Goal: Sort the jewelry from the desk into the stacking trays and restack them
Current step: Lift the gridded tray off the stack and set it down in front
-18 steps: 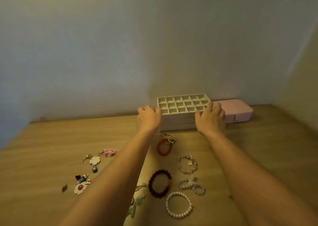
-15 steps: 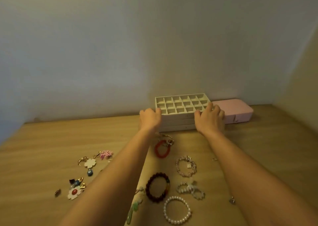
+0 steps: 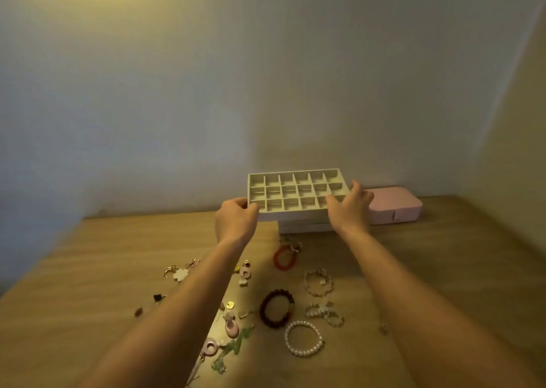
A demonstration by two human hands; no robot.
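A white grid tray (image 3: 295, 191) with several small compartments is lifted and shifted left off the stack of white trays (image 3: 307, 227) below it. My left hand (image 3: 235, 220) grips its front left corner and my right hand (image 3: 348, 207) grips its front right corner. Jewelry lies on the wooden desk (image 3: 88, 269) nearer me: a red bracelet (image 3: 283, 258), a dark beaded bracelet (image 3: 276, 308), a white pearl bracelet (image 3: 303, 338), two pale beaded bracelets (image 3: 319, 282), and several earrings and charms (image 3: 180, 274).
A pink case (image 3: 393, 204) sits against the wall right of the tray stack. Walls close in behind and at the right. A small ring (image 3: 383, 328) lies by my right forearm. Pink and green pieces (image 3: 230, 328) lie under my left forearm.
Both hands have closed on the top grid tray and raised it off the stack, shifting it left. The view has tilted, so the desk items appear lower.
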